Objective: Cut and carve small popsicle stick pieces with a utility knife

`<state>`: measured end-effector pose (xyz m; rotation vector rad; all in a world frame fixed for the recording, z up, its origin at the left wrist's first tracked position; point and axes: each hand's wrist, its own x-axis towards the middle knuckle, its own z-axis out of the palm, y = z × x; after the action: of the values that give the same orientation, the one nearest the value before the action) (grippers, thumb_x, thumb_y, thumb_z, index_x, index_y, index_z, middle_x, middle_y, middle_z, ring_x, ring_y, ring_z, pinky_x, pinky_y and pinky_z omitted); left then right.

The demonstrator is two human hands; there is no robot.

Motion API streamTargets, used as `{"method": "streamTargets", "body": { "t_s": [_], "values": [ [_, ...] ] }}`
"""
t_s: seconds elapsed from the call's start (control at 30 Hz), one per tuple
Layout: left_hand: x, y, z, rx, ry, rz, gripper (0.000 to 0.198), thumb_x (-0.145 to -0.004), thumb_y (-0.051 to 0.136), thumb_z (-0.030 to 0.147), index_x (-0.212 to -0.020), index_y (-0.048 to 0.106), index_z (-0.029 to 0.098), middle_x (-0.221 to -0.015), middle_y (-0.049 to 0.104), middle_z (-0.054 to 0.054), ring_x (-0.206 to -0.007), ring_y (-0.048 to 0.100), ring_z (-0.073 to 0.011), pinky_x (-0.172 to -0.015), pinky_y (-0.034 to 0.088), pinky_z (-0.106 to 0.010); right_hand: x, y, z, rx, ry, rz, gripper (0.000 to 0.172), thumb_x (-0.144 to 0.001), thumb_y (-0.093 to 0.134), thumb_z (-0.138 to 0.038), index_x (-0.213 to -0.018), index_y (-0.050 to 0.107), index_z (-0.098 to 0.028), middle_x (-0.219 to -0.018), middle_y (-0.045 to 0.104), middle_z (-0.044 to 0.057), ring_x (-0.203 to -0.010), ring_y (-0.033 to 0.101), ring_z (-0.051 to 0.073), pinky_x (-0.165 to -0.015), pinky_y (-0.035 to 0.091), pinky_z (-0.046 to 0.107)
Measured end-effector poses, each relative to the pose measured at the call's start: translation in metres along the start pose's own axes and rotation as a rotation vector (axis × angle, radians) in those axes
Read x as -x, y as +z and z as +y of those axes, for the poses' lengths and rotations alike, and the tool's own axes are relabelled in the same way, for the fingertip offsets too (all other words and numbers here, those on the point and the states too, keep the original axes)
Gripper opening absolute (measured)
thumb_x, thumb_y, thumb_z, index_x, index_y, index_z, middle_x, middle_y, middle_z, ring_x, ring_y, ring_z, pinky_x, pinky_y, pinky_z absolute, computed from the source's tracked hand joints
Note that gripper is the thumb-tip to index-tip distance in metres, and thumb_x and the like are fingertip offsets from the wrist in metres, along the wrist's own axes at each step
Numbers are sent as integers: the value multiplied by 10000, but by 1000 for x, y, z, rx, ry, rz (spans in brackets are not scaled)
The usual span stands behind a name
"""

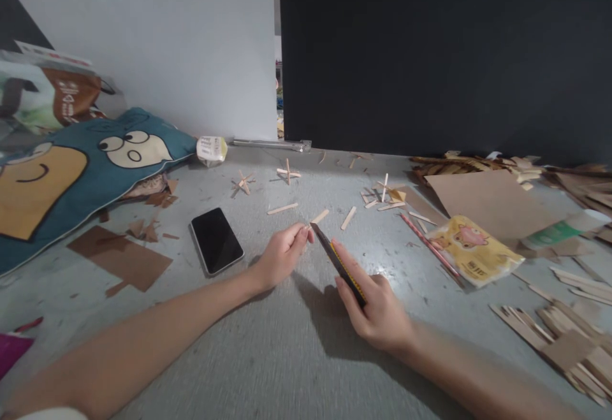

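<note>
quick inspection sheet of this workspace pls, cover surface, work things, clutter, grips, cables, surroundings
Surface: grey tabletop, small dark specks visible.
Work things: utility knife, blade tip close to a short wooden stick; contact unclear.
Clutter: phone, brown cardboard, yellow packet, stick bundle, crossed sticks.
Grips: left grip appears to pinch the short wooden stick; right grip holds the utility knife.
Cables: nothing seen.
Surroundings: white panel and black panel behind, teal cushion at left.
</note>
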<state>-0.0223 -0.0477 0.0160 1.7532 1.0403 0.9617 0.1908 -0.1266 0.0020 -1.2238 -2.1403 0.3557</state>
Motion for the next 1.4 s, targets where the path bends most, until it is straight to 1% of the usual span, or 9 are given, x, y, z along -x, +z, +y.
{"method": "streamTargets", "body": {
  "t_s": [0.3, 0.53, 0.7, 0.77, 0.83, 0.9, 0.97, 1.17, 1.4],
  "values": [
    [1, -1, 2, -11, 4, 3, 483, -1062, 324, 606, -901, 541, 206, -614, 361, 65, -560, 358, -125, -557, 316, -259, 0, -2, -1, -54, -3, -19, 597, -1066, 385, -289, -1645, 331, -156, -1017, 827, 119, -447, 651, 147, -528, 566, 273],
    [3, 0, 0, -203, 82, 56, 433, -1082, 303, 547, -916, 525, 214, -598, 362, 82, -531, 367, -121, -593, 333, -266, 0, -1, -3, -62, -12, -22, 604, -1063, 378, -264, -1646, 306, -123, -761, 798, 39, -411, 628, 152, -496, 551, 259],
    [5, 1, -2, -303, 73, 78, 378, -1092, 301, 462, -990, 558, 205, -617, 419, 71, -546, 426, -132, -618, 347, -281, 1, 0, -4, -108, 10, -11, 598, -1066, 394, -258, -1649, 307, -159, -1030, 828, 104, -455, 661, 141, -541, 589, 259],
    [6, 2, -1, -304, 54, 69, 396, -1092, 289, 455, -1082, 582, 189, -599, 397, 77, -539, 427, -139, -608, 339, -284, 0, 1, -3, -129, 7, 36, 588, -1074, 393, -259, -1651, 308, -188, -1224, 787, 141, -563, 732, 147, -610, 624, 256],
    [6, 2, -1, -271, 33, 48, 441, -1093, 274, 472, -1208, 577, 173, -581, 360, 89, -523, 409, -142, -589, 322, -284, 0, 1, -2, -142, -2, 92, 580, -1079, 392, -257, -1652, 310, -216, -1390, 707, 157, -798, 806, 179, -734, 652, 266],
    [5, 2, 0, -198, 30, 30, 482, -1090, 278, 505, -1301, 541, 160, -588, 362, 91, -526, 401, -142, -582, 315, -284, -2, 0, -1, -143, -24, 110, 577, -1081, 394, -257, -1652, 311, -237, -1468, 653, 150, -1025, 797, 210, -843, 650, 285],
    [4, 2, 0, -90, 36, 15, 504, -1082, 296, 539, -1329, 509, 155, -612, 388, 84, -551, 405, -142, -587, 319, -284, -2, -1, -1, -132, -45, 91, 580, -1082, 396, -262, -1654, 306, -248, -1486, 640, 142, -1087, 782, 221, -855, 652, 289],
    [2, 3, -2, 197, -9, -82, 456, -1061, 324, 570, -1241, 478, 180, -599, 309, 103, -539, 287, -131, -576, 277, -283, -1, -1, 2, -96, -30, 51, 583, -1083, 382, -285, -1659, 312, -237, -1418, 691, 149, -842, 812, 206, -701, 657, 271],
    [4, 3, -5, 33, 28, -37, 512, -1071, 318, 555, -1364, 427, 149, -643, 374, 91, -576, 339, -133, -607, 305, -284, 0, 2, 2, -149, 7, 27, 582, -1081, 385, -311, -1649, 351, -190, -1218, 784, 158, -522, 690, 157, -587, 608, 271]
  ]
}}
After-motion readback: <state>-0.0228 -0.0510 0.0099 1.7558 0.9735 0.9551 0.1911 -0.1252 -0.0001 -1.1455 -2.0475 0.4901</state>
